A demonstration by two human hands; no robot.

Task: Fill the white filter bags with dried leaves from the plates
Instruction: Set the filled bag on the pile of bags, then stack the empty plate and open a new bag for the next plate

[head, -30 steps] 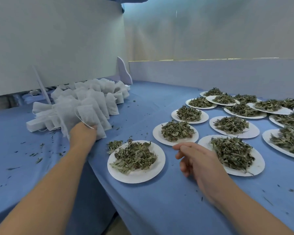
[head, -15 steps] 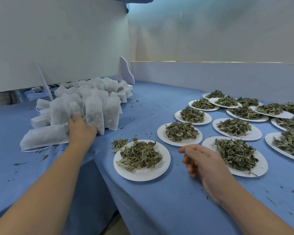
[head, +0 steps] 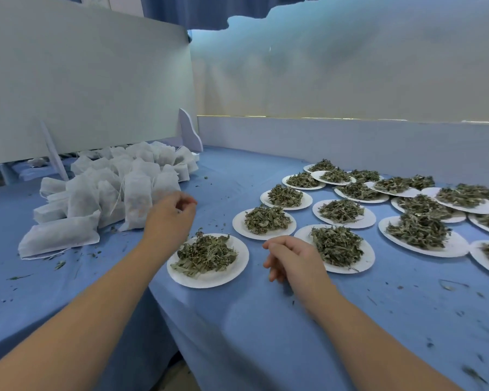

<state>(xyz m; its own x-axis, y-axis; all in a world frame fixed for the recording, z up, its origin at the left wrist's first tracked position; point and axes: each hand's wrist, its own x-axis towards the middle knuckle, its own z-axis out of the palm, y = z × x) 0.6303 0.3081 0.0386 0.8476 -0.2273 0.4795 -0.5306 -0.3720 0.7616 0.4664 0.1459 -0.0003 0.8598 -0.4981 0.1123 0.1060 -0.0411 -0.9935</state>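
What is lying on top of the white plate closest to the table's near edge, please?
A loose heap of dried leaves lies on the plate, covering its middle; only the white rim shows around it. The plate's centre beneath is hidden.

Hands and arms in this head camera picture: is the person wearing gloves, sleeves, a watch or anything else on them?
No gloves: the left hand and right hand are bare, with no ring, watch or bracelet showing. The left forearm and right forearm are bare too, right to the picture's edge, so no sleeve is in view.
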